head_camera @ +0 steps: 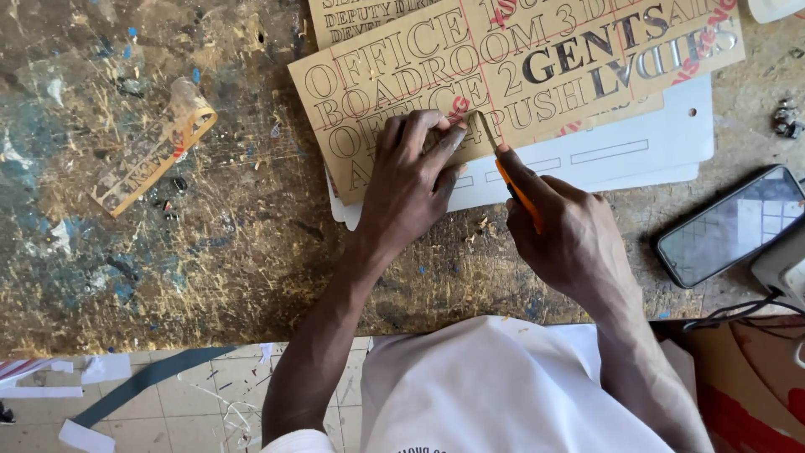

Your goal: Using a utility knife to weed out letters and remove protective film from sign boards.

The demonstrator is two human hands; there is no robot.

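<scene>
I see my left hand [412, 180] pressing flat on the thin, bendy tan sheet [503, 80] near the desk's [210, 252] far edge; my right hand [563, 235], grip clamped on the orange knife [513, 186], cuts beside it.

left: bare scarred tabletop [210, 268] lying open, only a tape strip [155, 151] sitting far left | centre: left hand [411, 180] and right hand [558, 235] with knife [516, 189] crowding the tan sheet [511, 75] | right: phone [731, 225] and cables [746, 310] blocking the near edge | far right: small scrap [786, 117] lying
</scene>
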